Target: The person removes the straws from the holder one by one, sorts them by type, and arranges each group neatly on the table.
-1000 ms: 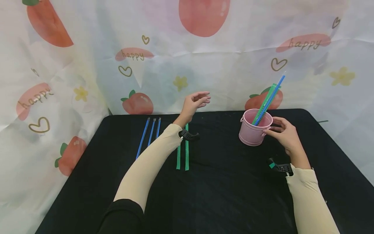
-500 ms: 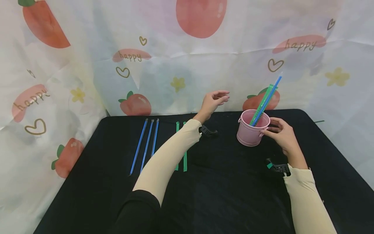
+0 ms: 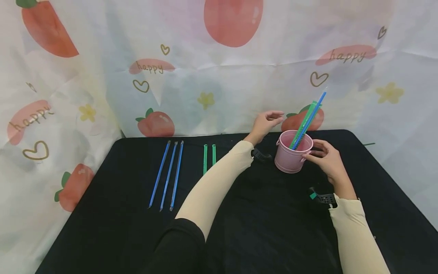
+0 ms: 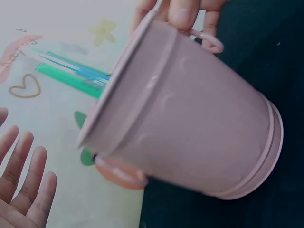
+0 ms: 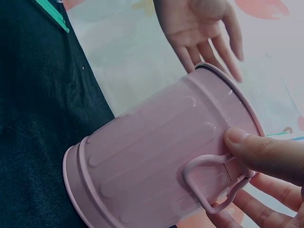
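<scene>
- The pink bucket [image 3: 291,161] stands upright on the black cloth [image 3: 267,220], near the back edge; against the backdrop it has kept its place since a second ago.
- A blue stick [image 3: 313,115] and green strip material [image 3: 306,118] lean together in it, tops tilted to the right, just as before; how many green pieces there are, I cannot tell.
- The right hand [image 3: 325,158] holds the bucket at its right side, as it did earlier: the thumb presses the wall just below the rim, by the wire handle [image 5: 204,161], with the other fingers behind.
- The left hand [image 3: 267,123] has travelled rightward from above the green strips and is now just beside the bucket, holding nothing, its fingers loosely extended and spread, apart from the rim.
- Three blue sticks [image 3: 168,177] lie side by side on the left; the forearm hid their lower parts a second ago, and now they show whole.
- Two green strips [image 3: 205,160] lie right of them; their upper ends now show, while the cream sleeve [image 3: 215,179] covers the lower parts.
- Behind hangs the fruit-printed backdrop [image 3: 239,87].
</scene>
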The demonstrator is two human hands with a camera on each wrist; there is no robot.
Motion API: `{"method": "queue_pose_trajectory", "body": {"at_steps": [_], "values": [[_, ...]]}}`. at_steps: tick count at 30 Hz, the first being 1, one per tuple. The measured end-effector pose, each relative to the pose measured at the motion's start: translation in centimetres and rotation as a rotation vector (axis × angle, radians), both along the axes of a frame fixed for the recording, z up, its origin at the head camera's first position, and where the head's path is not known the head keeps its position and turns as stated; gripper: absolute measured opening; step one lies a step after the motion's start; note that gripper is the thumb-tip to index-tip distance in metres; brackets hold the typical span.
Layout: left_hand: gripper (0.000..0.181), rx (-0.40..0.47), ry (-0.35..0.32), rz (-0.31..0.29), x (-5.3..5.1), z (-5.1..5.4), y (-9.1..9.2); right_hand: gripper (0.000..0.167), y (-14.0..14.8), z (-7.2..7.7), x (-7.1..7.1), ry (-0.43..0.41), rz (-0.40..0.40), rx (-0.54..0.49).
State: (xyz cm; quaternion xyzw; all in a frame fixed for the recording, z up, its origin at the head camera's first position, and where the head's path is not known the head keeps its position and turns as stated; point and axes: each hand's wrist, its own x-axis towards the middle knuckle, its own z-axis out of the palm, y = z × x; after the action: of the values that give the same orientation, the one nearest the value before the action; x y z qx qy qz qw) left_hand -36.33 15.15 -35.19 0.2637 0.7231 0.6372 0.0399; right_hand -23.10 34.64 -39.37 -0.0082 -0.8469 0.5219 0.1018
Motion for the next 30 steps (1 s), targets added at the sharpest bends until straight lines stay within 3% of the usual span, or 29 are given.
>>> {"method": "queue_pose_trajectory", "body": {"at_steps": [7, 23, 30], "values": [[0.031, -0.052, -0.012, -0.005, 0.2, -0.6, 2.0, 0.060, 0.0, 0.2, 0.0, -0.007, -0.007, 0.015], [0.034, -0.147, -0.036, -0.003, 0.6, -0.7, 4.7, 0.059, -0.4, 0.1, 0.2, 0.013, -0.003, 0.011], [0.037, -0.222, 0.015, -0.047, 0.4, -1.0, 5.8, 0.058, -0.2, 0.3, 0.4, 0.013, -0.008, 0.001]]}}
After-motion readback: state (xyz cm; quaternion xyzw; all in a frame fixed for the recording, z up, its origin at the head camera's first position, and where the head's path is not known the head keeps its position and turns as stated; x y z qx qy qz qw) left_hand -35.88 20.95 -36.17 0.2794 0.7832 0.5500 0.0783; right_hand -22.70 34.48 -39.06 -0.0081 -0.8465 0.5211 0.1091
